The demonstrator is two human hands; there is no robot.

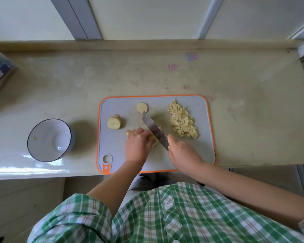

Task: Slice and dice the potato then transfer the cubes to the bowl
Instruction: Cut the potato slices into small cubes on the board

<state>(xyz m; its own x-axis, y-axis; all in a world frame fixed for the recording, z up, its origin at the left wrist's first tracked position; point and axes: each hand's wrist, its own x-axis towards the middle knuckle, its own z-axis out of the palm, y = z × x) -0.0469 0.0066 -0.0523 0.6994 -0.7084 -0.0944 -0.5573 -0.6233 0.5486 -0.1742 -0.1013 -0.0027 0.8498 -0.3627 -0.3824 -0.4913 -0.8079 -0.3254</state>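
Your left hand (138, 142) is curled over a pale stack of cut potato (154, 140) near the middle of the grey, orange-rimmed cutting board (197, 151), pinning it down. Your right hand (182, 151) is wrapped round the handle of a broad, flat steel knife (154, 130); the handle itself is hidden in the fist. The two hands sit close together with the blade between them.

The blade runs on a diagonal, tip far and to the left, heel near and to the right. Its flat lies just beside your left knuckles, and the potato stack pokes out from under those fingers right against the edge. The next cut likely depends on that narrow gap between steel and knuckle.

To the right of the knife, nearer your right hand, a long heap of small, moist, yellowish potato cubes (182, 120) lies along the board. To the left wait a thick round chunk (114, 122) with its cut face up, a thinner round slice (142, 107) farther back, and a small skin-on end piece (128, 132) touching your left hand.

The glossy white bowl (46, 130), dark at the rim, stands on the pale countertop (95, 81) well left of the board. It is on your left hand's side and holds one tiny scrap at most. By the look of it, dicing is about half done and the transfer has not started.
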